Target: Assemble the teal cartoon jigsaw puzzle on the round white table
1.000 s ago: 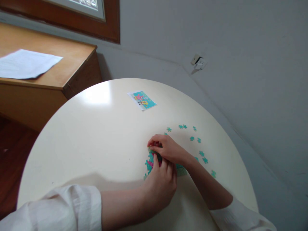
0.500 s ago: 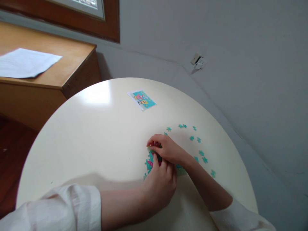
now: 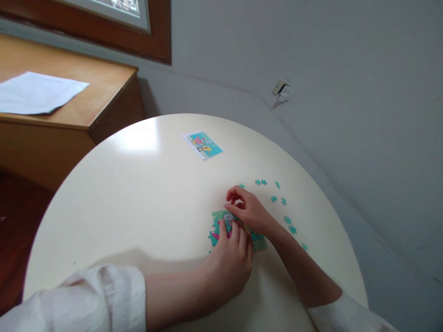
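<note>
Head view: left hand point(image 3: 230, 260) is lying flat, fingers uncurled, pressing the puzzle point(image 3: 218, 217) near mid-table point(image 3: 138, 193). Right hand point(image 3: 248, 211) is sitting at its 1 o'clock, fingertips pinching together (contents unclear). Pieces point(image 3: 284, 201) are lying loose at 2 o'clock.

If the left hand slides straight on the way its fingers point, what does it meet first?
The left hand rests on the assembled puzzle; straight ahead it would probably meet the right hand first, though their heights are unclear.
</note>
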The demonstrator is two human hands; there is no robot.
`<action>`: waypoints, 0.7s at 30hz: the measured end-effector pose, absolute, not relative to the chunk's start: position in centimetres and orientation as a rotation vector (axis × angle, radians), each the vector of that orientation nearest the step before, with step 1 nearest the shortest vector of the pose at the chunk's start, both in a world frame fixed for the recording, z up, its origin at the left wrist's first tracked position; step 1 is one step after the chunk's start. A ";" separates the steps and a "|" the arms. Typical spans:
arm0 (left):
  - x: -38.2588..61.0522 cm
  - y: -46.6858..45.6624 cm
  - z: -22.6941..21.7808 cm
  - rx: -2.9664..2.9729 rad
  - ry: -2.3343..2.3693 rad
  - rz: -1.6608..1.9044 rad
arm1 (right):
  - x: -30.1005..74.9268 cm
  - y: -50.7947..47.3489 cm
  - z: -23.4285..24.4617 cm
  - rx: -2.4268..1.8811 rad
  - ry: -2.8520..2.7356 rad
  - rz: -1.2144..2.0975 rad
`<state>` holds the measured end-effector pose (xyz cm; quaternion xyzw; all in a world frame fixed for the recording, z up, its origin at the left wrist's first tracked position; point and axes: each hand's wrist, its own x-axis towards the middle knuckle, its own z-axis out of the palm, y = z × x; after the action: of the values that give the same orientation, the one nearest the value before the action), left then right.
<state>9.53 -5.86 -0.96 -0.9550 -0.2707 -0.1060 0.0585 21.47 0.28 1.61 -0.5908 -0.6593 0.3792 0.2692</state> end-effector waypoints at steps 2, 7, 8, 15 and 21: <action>9.5 -5.9 -1.1 -2.889 -0.824 -0.346 | 22.7 -0.4 1.4 -1.590 -1.666 0.948; 9.6 -5.9 -1.5 -2.862 -0.836 -0.401 | 26.6 -2.9 0.8 -1.695 -1.582 0.787; 9.6 -5.9 -1.5 -2.863 -0.841 -0.398 | 27.4 -3.4 0.8 -1.724 -1.577 0.753; 9.3 -5.9 -1.6 -2.912 -0.870 -0.323 | 31.4 -4.7 1.0 -1.866 -1.620 0.576; 9.1 -5.7 -1.0 -2.952 -0.857 -0.244 | 31.2 -4.7 -0.3 -1.877 -1.571 0.487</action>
<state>9.14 -5.65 -1.02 -0.9569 -0.2778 -0.0792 0.0289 31.17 -4.68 -0.29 -0.7132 -0.5970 0.1849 0.3174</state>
